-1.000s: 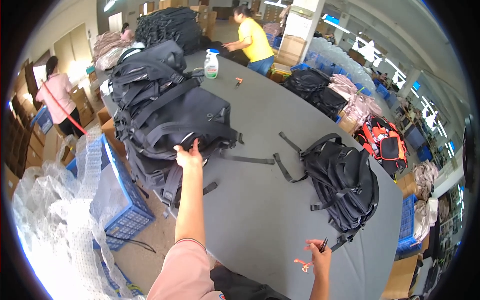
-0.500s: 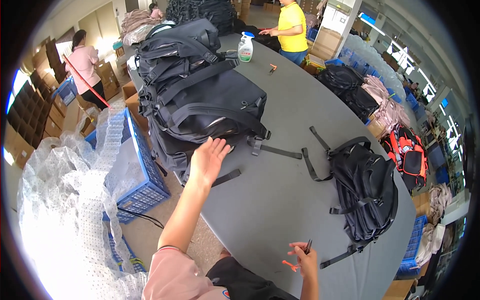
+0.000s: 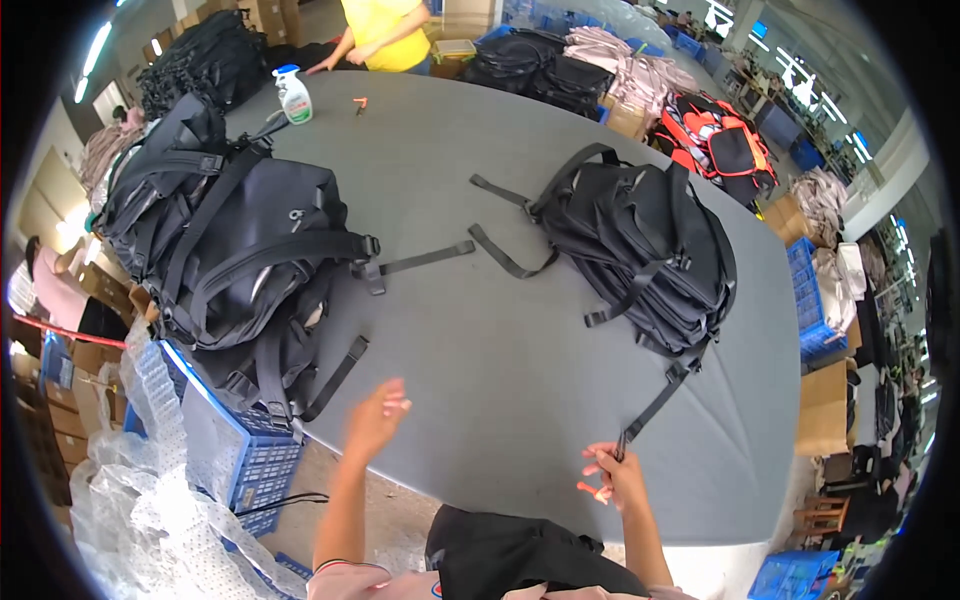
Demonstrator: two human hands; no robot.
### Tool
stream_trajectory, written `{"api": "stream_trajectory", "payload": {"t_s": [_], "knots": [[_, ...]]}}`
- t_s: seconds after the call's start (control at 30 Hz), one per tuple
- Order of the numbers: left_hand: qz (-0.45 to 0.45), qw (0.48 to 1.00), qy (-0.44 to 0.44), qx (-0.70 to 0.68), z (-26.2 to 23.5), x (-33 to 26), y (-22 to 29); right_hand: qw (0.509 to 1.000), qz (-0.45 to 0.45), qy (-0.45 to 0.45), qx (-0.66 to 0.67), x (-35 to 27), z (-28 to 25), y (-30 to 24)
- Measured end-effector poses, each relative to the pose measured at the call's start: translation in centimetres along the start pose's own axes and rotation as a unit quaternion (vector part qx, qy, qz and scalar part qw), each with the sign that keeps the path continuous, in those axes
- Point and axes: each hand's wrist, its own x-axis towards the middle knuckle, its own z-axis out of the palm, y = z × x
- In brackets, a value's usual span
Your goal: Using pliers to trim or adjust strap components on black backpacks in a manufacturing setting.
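Note:
My left hand (image 3: 376, 420) hovers over the table's near edge, slightly blurred, its fingers loosely bent with nothing seen in them. Beyond it, black backpacks (image 3: 265, 225) lie piled at the table's left, straps trailing onto the grey surface. My right hand (image 3: 622, 478) is closed on a small tool (image 3: 592, 491) with an orange end and a dark pointed end; its exact kind is unclear. That dark end overlaps the tip of a loose strap (image 3: 655, 405) from another black backpack (image 3: 645, 250), which lies on the right of the table. Whether they touch cannot be told.
A spray bottle (image 3: 293, 97) and a small orange-ended tool (image 3: 361, 104) are at the table's far side, near a person in yellow (image 3: 385, 38). Blue crates (image 3: 268, 455) and bubble wrap (image 3: 160, 500) stand at the left. Red-and-black bags (image 3: 720, 145) lie beyond the right edge.
The view has swung right. My left hand has come away from the backpack pile toward the near edge. My right hand, still holding the small tool, is now by the right backpack's strap end.

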Motion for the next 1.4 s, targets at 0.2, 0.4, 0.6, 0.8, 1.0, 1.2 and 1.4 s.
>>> {"api": "stream_trajectory", "payload": {"t_s": [0.2, 0.4, 0.6, 0.8, 1.0, 1.2, 1.4], "knots": [[-0.027, 0.984, -0.176, -0.011, 7.0, -2.1, -0.6, 1.0, -0.024, 0.002, 0.003, 1.7, -1.8, 4.4], [-0.027, 0.97, -0.24, -0.031, 7.2, -2.1, -0.1, 0.998, -0.046, 0.014, 0.043, 1.5, -2.7, -0.4], [-0.018, 0.989, -0.139, -0.035, 8.9, -0.1, 0.7, 0.979, -0.143, 0.123, 0.08, 4.3, -9.0, -2.6], [0.015, 0.947, -0.308, -0.086, 16.0, 3.9, 9.9, 0.953, -0.233, 0.185, 0.056, 7.0, -16.2, -5.8], [0.351, 0.909, -0.175, 0.144, 23.5, 10.8, 22.4, 0.953, -0.241, 0.172, 0.068, 10.9, -18.7, -9.6], [0.506, 0.779, 0.011, 0.37, 32.6, 18.9, 28.7, 0.955, -0.268, 0.104, 0.067, 13.9, -19.4, -14.2], [0.447, 0.824, -0.027, 0.348, 36.6, 22.6, 29.7, 0.86, -0.403, 0.314, -0.005, 21.2, -23.2, -18.4]]}}
